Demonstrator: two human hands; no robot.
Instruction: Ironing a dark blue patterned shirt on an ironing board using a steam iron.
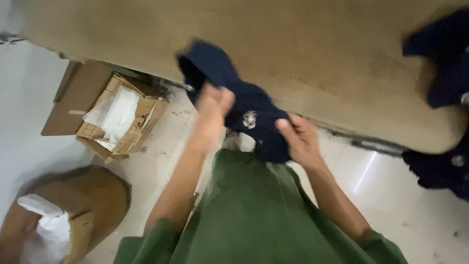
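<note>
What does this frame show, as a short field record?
left hand: left hand gripping the navy garment
right hand: right hand pinching the garment's lower edge
garment: dark navy, small pale emblem, held over the table edge
table: tan worktable, more navy garments at right
floor: open cardboard box with white packing; brown sack
clothing: green shirt
</note>
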